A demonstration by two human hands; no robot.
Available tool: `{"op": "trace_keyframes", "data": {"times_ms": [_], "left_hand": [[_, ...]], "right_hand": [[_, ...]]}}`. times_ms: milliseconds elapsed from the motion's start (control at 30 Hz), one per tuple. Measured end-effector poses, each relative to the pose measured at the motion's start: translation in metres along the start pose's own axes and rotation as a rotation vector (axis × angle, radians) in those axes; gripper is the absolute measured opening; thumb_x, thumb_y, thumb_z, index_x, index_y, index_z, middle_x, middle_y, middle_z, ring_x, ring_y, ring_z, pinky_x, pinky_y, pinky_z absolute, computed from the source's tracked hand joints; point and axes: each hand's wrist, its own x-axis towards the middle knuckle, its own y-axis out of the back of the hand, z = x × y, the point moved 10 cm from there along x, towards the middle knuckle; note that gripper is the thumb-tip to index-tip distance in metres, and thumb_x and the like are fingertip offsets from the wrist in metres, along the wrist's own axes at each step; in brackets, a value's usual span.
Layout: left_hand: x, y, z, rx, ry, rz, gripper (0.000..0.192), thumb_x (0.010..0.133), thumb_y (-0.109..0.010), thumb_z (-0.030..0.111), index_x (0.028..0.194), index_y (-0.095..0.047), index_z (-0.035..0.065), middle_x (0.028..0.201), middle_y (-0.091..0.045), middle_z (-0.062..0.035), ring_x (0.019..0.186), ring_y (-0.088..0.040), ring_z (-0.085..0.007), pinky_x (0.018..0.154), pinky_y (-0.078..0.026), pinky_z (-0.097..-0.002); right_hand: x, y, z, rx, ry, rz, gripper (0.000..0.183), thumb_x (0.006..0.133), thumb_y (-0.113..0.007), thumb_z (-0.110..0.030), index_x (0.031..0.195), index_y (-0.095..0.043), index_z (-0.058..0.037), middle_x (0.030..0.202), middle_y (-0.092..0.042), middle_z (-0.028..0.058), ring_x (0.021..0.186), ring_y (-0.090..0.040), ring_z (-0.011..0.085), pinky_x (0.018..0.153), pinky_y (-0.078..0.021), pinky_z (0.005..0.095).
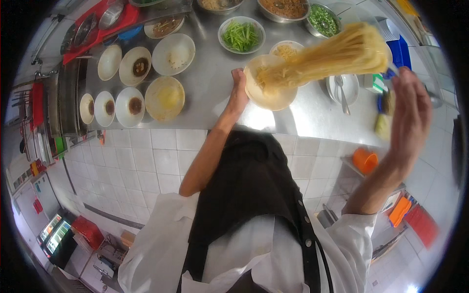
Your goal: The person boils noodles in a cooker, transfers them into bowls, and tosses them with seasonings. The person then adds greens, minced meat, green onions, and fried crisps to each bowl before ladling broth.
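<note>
My left hand [239, 93] grips the left rim of a pale bowl [274, 100] over the steel worktop. Raised at the right, my right hand [410, 102] holds a utensil [393, 68], mostly hidden by fingers and noodles. From it a thick bundle of long yellow noodles [337, 55] stretches leftward, its lower end in the bowl. Partly behind the bundle is a smaller bowl of yellow shreds [287, 50]. A white bowl [351, 93] with a fork [342, 95] in it stands below the noodles.
Several bowls, some with dark sauce [135, 105], stand at the left of the steel worktop [209, 91]. Behind are a bowl of green strips [240, 36], a bowl of brown minced topping [284, 7] and chopped greens [322, 20]. An orange container [365, 161] sits below the worktop's right end.
</note>
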Motion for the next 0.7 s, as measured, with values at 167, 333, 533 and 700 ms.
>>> {"op": "trace_keyframes", "data": {"times_ms": [167,333,533,700], "left_hand": [[0.0,0.008,-0.003,0.04,-0.063,0.057,0.045,0.098,-0.021,0.049,0.112,-0.03,0.0076,0.108,-0.035,-0.007,0.106,-0.039,-0.0154,0.094,-0.036,-0.0291],[0.001,0.015,-0.017,0.118,-0.099,0.064,0.047,0.098,-0.019,0.048,0.112,-0.031,0.0043,0.106,-0.034,-0.0081,0.106,-0.037,-0.0172,0.097,-0.03,-0.0298],[-0.006,0.008,-0.003,0.101,-0.117,0.059,0.046,0.099,-0.018,0.047,0.112,-0.03,0.0037,0.106,-0.034,-0.0084,0.105,-0.036,-0.0169,0.096,-0.03,-0.0297],[-0.024,-0.011,0.043,0.236,-0.161,0.074,0.045,0.099,-0.017,0.046,0.111,-0.028,0.0046,0.106,-0.032,-0.0079,0.106,-0.035,-0.0179,0.097,-0.029,-0.03]], "right_hand": [[0.01,0.03,-0.025,0.098,0.137,-0.098,0.026,0.091,-0.054,-0.013,0.111,-0.06,0.0034,0.112,-0.061,0.015,0.108,-0.056,0.022,0.103,-0.0358,0.0369],[0.012,0.054,-0.031,0.224,0.038,-0.052,0.026,0.091,-0.054,-0.012,0.111,-0.059,0.0045,0.111,-0.061,0.0163,0.106,-0.058,0.0225,0.101,-0.0387,0.0367],[-0.031,0.012,0.0,-0.256,-0.003,0.191,0.015,0.084,-0.063,-0.008,0.097,-0.067,-0.0006,0.092,-0.065,0.0073,0.081,-0.06,0.0132,0.078,-0.0459,0.0221],[-0.07,-0.105,0.052,-0.83,0.274,-0.152,0.005,0.074,-0.068,-0.009,0.075,-0.064,-0.0079,0.072,-0.059,0.0043,0.073,-0.048,0.0241,0.076,-0.0359,0.0375]]}}
